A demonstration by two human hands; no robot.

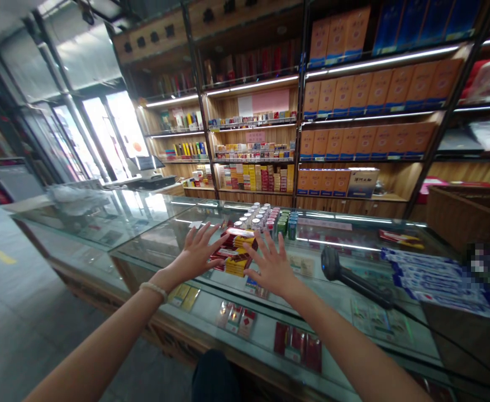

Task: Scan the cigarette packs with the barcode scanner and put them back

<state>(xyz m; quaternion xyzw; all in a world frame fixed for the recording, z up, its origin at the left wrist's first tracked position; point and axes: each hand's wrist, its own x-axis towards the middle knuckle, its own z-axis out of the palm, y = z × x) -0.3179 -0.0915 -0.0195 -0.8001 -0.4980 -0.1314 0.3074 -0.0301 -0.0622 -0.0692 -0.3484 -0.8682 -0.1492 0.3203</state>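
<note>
A small stack of red and yellow cartons (237,252) sits on the glass counter (341,234). My left hand (196,254), a pale bracelet on its wrist, presses flat against the stack's left side with fingers spread. My right hand (272,265) is open too, fingers stretched toward the stack's right side, touching or almost touching it. Neither hand grips anything.
Rows of small cans (265,219) stand just behind the stack. A black barcode scanner (345,273) lies to the right, with blue-and-white cartons (433,276) beyond it. Shelves of boxed goods (370,92) fill the back wall. A till (150,173) stands at far left.
</note>
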